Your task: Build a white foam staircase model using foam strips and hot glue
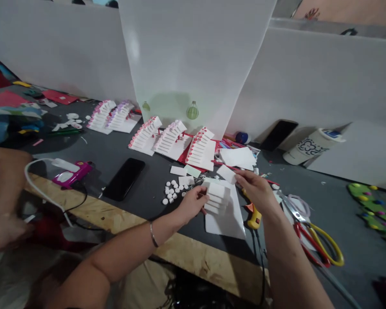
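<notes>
1. One stepped white piece (217, 197), near the tabletop's (99, 150) front edge, over one white sheet (227, 225). About four steps; lower ones blurred.
2. Left hand (192, 204): thumb and finger pinch the piece's left side. Other fingers hard to make out.
3. Right hand (255, 186): pinches one small white card (226, 174) by its corner.
4. Three loose cards (178, 170) beyond the left hand; nearby, white discs (165, 201), over a dozen, some hidden by that hand.
5. One yellow glue gun (254, 219) beside the sheet; front partly hidden by the right hand.
6. Five stepped models (199, 148) toward the back edge: three mid, two farther left.
7. Two phones (124, 179): one flat, one leaning at the back edge. One pair of scissors (298, 216), right.
8. Another person's arm (6, 180), left, cut off.
</notes>
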The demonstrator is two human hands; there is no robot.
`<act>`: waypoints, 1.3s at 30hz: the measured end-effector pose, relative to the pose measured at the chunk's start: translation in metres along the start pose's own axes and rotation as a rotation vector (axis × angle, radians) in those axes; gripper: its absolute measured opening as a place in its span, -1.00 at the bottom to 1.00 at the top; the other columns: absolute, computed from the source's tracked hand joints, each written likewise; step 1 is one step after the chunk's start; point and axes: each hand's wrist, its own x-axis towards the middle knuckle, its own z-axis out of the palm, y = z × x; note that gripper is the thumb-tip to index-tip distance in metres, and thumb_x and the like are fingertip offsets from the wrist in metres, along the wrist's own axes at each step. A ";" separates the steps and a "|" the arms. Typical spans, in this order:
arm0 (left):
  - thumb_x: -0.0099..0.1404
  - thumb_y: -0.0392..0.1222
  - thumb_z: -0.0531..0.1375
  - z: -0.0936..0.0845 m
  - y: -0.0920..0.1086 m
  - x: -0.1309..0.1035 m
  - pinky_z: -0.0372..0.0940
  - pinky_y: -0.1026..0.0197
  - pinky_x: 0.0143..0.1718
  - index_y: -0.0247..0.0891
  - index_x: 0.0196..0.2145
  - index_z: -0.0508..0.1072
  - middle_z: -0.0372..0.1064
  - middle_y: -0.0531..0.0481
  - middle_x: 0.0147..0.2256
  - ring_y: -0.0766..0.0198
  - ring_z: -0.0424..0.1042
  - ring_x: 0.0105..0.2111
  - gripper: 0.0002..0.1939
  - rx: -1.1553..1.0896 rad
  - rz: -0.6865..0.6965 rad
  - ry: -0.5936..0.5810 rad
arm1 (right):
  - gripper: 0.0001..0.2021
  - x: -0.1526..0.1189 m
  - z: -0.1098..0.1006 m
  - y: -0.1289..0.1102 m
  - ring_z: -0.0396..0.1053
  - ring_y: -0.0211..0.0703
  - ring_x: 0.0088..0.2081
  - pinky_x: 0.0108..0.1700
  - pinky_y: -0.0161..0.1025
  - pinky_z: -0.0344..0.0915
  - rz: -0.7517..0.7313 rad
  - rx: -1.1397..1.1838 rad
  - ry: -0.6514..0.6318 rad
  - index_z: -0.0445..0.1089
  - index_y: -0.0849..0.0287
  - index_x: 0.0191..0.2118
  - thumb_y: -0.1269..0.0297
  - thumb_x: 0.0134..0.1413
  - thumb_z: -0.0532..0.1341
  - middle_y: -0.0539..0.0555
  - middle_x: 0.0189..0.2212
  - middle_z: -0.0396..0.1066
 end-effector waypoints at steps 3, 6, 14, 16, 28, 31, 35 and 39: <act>0.09 -0.13 0.25 0.000 0.002 0.001 0.28 0.38 -0.62 -0.30 -0.26 0.42 0.31 0.04 -0.40 0.38 0.28 -0.49 -0.74 0.006 0.011 0.024 | -0.61 -0.019 0.000 0.010 0.26 -0.26 -0.43 -0.36 -0.30 0.18 0.088 0.163 0.104 0.47 0.19 -0.26 -0.02 -0.16 0.32 -0.01 -0.45 0.41; 0.09 -0.12 0.25 0.000 0.004 0.001 0.26 0.38 -0.64 -0.30 -0.28 0.42 0.31 0.04 -0.40 0.40 0.26 -0.51 -0.74 0.025 0.018 0.034 | -0.63 -0.028 0.005 0.010 0.21 -0.28 -0.47 -0.40 -0.31 0.14 0.125 0.196 0.155 0.48 0.19 -0.32 -0.01 -0.17 0.34 -0.04 -0.52 0.37; 0.11 -0.14 0.22 0.001 0.008 0.000 0.29 0.41 -0.61 -0.30 -0.24 0.42 0.32 0.02 -0.37 0.40 0.29 -0.47 -0.74 0.071 -0.005 0.010 | -0.67 -0.033 0.011 0.014 0.29 -0.24 -0.44 -0.39 -0.28 0.18 0.084 0.167 0.153 0.53 0.14 -0.37 -0.04 -0.14 0.34 0.01 -0.45 0.47; 0.14 -0.15 0.20 0.001 0.008 0.000 0.30 0.40 -0.60 -0.30 -0.23 0.42 0.35 0.00 -0.34 0.40 0.29 -0.47 -0.75 0.082 0.000 0.003 | -0.69 -0.035 0.012 0.014 0.32 -0.21 -0.42 -0.38 -0.27 0.20 0.075 0.171 0.169 0.54 0.13 -0.37 -0.02 -0.13 0.35 0.03 -0.44 0.49; 0.14 -0.18 0.22 0.002 0.005 0.000 0.30 0.40 -0.63 -0.32 -0.19 0.43 0.33 0.01 -0.36 0.41 0.28 -0.49 -0.73 0.065 -0.003 -0.007 | -0.69 -0.036 0.014 0.013 0.35 -0.16 -0.39 -0.36 -0.24 0.24 0.095 0.142 0.185 0.55 0.15 -0.37 0.01 -0.15 0.36 0.07 -0.43 0.52; 0.13 -0.17 0.23 0.002 0.005 0.000 0.29 0.40 -0.63 -0.31 -0.20 0.43 0.32 0.02 -0.38 0.41 0.29 -0.49 -0.73 0.063 0.001 -0.014 | -0.69 -0.037 0.014 0.011 0.34 -0.17 -0.40 -0.37 -0.24 0.23 0.096 0.138 0.192 0.54 0.16 -0.39 -0.01 -0.17 0.36 0.07 -0.43 0.52; 0.13 -0.15 0.24 0.002 0.004 0.001 0.29 0.39 -0.63 -0.31 -0.23 0.42 0.31 0.03 -0.39 0.41 0.29 -0.50 -0.74 0.069 0.015 -0.012 | -0.67 -0.037 0.014 0.011 0.33 -0.17 -0.40 -0.38 -0.24 0.21 0.088 0.109 0.178 0.54 0.16 -0.39 -0.03 -0.14 0.33 0.06 -0.47 0.49; 0.13 -0.15 0.23 0.002 0.004 0.001 0.29 0.40 -0.64 -0.31 -0.23 0.42 0.31 0.03 -0.39 0.41 0.28 -0.50 -0.75 0.074 0.026 -0.017 | -0.66 -0.037 0.014 0.012 0.35 -0.15 -0.39 -0.36 -0.23 0.22 0.089 0.099 0.182 0.54 0.16 -0.39 -0.04 -0.15 0.33 0.06 -0.47 0.50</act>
